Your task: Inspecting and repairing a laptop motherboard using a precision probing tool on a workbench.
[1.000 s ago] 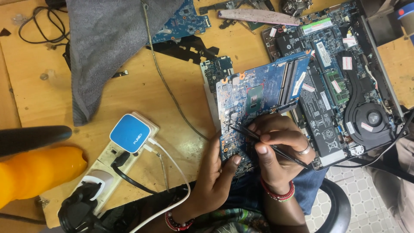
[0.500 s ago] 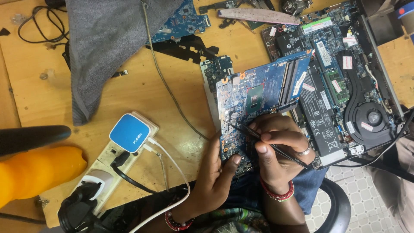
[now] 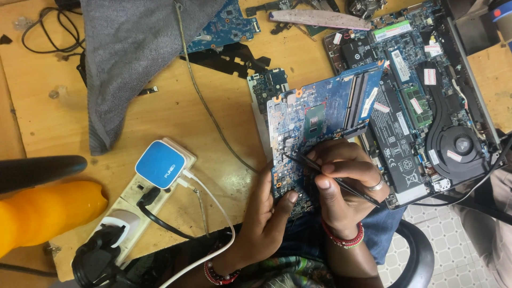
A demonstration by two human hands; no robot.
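A blue circuit board (image 3: 320, 114) lies tilted at the wooden bench's near edge, partly over an opened laptop. My left hand (image 3: 266, 213) grips the board's lower left edge, thumb on its face. My right hand (image 3: 346, 181) holds thin black tweezers (image 3: 298, 161) like a pen, their tips touching the board near its left side. A ring is on one finger and red bead bracelets are on both wrists.
The opened laptop base (image 3: 426, 101) with fan and battery sits at right. A grey cloth (image 3: 133, 58) lies at upper left. A power strip (image 3: 133, 202) with a blue charger (image 3: 160, 165), black plugs and cables is near left. An orange and black tool (image 3: 42, 208) lies far left.
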